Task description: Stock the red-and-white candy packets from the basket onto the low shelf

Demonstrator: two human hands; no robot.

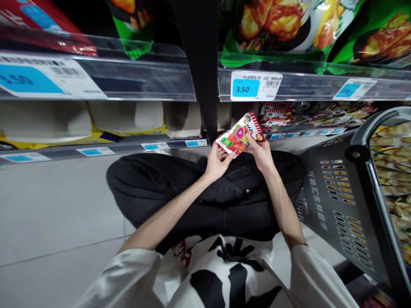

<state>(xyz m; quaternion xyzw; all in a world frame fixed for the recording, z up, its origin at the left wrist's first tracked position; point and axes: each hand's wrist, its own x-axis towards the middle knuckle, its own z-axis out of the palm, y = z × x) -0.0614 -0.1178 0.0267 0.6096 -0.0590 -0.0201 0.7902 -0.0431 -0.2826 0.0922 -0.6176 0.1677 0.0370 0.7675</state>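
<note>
Between my two hands, above my crossed legs, is a small red and white candy packet (239,136) with strawberries and a "QQ" logo printed on it. My left hand (219,160) grips its lower left corner, thumb toward the near edge. At the right end, my right hand (260,152) pinches the packet with the thumb lying over its front. The packet is tilted, its striped top edge pointing up and right. Just beyond it, similar red and white packets (276,115) lie stacked on the bottom shelf.
Open cardboard display boxes (128,115) line the lower left shelf. Above, a shelf edge with price labels (256,85) carries green chip bags (272,30). Close on my right stands a grey shopping basket (324,201) holding many yellowish packets (393,171). Pale floor tiles (58,214) lie to my left.
</note>
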